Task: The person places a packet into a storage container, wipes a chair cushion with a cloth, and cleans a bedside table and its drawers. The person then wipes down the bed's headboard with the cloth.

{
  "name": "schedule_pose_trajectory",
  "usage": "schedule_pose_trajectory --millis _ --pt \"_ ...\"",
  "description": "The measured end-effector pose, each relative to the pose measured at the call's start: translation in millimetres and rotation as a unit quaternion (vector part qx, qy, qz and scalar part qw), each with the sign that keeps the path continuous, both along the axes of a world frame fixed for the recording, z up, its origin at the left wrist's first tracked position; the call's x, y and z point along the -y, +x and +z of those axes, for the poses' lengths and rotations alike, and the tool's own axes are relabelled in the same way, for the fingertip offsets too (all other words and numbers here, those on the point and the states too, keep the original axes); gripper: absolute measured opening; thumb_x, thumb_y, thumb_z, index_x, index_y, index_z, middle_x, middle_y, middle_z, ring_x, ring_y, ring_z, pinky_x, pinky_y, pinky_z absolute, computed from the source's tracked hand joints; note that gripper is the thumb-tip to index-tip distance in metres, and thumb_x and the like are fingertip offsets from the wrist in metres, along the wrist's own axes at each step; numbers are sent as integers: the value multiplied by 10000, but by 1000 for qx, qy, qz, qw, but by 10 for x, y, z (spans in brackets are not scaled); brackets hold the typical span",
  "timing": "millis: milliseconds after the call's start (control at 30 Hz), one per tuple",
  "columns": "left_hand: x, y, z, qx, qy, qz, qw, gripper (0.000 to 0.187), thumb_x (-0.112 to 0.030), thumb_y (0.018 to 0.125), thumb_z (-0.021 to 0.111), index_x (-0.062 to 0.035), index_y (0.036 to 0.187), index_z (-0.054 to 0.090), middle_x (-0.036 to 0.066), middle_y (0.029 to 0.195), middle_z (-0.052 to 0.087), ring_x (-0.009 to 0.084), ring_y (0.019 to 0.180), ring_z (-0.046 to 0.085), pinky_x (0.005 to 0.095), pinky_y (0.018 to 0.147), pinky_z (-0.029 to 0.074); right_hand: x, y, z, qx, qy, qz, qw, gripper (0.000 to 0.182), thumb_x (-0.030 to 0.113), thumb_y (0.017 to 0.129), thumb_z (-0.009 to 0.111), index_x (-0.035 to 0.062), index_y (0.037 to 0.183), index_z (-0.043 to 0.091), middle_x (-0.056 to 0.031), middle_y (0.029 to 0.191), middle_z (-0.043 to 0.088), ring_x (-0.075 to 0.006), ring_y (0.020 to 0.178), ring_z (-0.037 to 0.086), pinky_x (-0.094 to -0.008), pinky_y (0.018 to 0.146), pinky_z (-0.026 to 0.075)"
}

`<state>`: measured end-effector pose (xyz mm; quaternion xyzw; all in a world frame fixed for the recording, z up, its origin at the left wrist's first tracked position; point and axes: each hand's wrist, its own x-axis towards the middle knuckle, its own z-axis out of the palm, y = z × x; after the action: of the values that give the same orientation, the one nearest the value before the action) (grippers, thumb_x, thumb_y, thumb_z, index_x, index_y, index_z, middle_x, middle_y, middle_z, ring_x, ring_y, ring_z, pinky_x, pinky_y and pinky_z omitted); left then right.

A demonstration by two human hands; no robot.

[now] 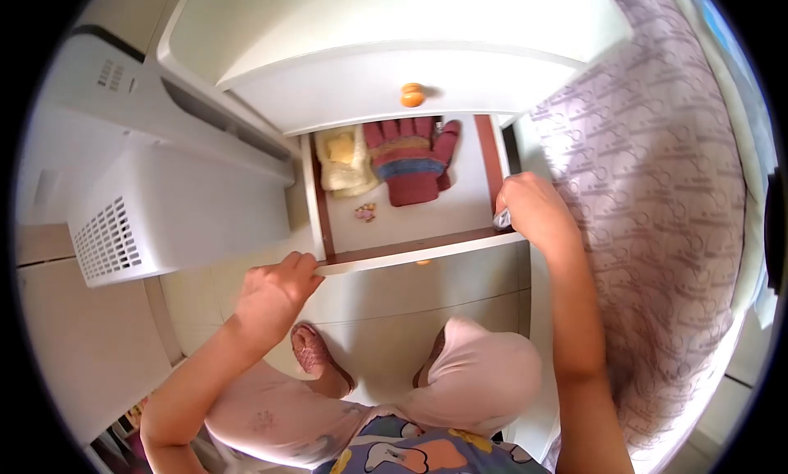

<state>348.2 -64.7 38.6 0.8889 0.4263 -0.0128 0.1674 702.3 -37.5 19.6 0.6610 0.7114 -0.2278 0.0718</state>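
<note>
Head view: the clock is centred on the open drawer, which is pulled out below a white front with an orange knob at 12 o'clock.
Left hand: at 8 o'clock, fingers curled over the drawer's near corner, grasping its edge.
Right hand: at 3 o'clock, bent over the drawer's right side near the front; a small pale item shows beside its fingers (whether gripped or merely lying there, I cannot tell).
Maroon glove: inside the drawer toward 12 o'clock, striped blue and tan, fingers pointing to the back.
Cream cloth item: inside at 10 o'clock, just beside the glove.
Small pink piece: at 8 o'clock on the drawer floor, apart from the glove.
Grey-white plastic unit: outside at 9 o'clock, with a slotted grille.
Printed fabric: at 3 o'clock, beyond the right hand.
Slipper: at 7 o'clock, on the person's foot.
</note>
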Motion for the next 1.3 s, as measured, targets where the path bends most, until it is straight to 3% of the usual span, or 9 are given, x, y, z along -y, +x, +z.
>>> schedule_pose_trajectory --millis 133,267,367,467,567,767,1067,1167,1300 --pt "-64 71 106 -52 -48 8 997 199 -143 808 693 -53 888 534 85 740 632 277 616 638 376 538 500 -84 -378 -252 -60 -30 94 993 344 -125 655 559 70 870 743 -152 923 662 -342 920 621 -411 817 501" --pt "-30 178 124 -110 1 30 993 227 -133 793 710 -47 883 519 83 691 632 260 589 645 375 514 492 -271 -632 -102 -366 -135 90 916 314 -80 673 623 34 948 723 -121 957 644 -314 923 615 -374 846 485" --pt "-47 121 113 -76 -12 35 996 249 -129 755 731 -60 852 513 69 694 612 226 615 638 352 537 487 -270 -407 -75 -73 14 79 994 284 -64 664 646 50 910 730 -115 956 654 -308 924 603 -401 839 499" --pt "-26 122 70 -58 -3 39 998 252 -124 729 736 -70 833 513 53 678 573 213 627 616 333 567 483 -193 -262 -308 49 24 117 992 190 87 681 705 103 867 740 -102 850 672 -309 846 632 -406 763 520" --pt "-52 98 50 -48 35 23 998 244 -119 708 730 -77 814 514 38 665 537 203 631 593 316 591 476 -181 -396 -560 62 -48 118 990 174 170 662 761 100 818 729 -116 790 669 -307 841 648 -404 752 520" --pt "7 129 29 -48 61 -5 997 203 -104 699 696 -77 796 519 28 681 517 177 658 572 294 623 466 -313 -428 -722 68 14 182 981 173 173 636 781 58 727 690 -143 763 665 -305 825 660 -410 713 530" --pt "107 129 167 -49 104 -16 993 188 -74 707 659 -20 859 564 44 698 500 162 644 542 287 635 462 -373 -401 -766 86 49 248 964 176 148 605 765 63 744 698 -136 783 672 -296 811 662 -394 708 540" --pt "143 100 223 -17 125 -15 992 274 -56 669 649 14 925 583 56 717 519 166 646 543 278 642 464 -418 -283 -615 111 41 201 972 208 183 611 767 87 790 722 -114 801 680 -280 800 664 -388 709 541" --pt "237 102 350 25 113 -48 992 251 -93 612 619 -4 846 612 33 677 519 135 638 521 253 605 413 -471 -189 -31 -48 -95 -6 994 272 212 633 768 113 885 737 -118 873 693 -295 843 648 -390 784 518"
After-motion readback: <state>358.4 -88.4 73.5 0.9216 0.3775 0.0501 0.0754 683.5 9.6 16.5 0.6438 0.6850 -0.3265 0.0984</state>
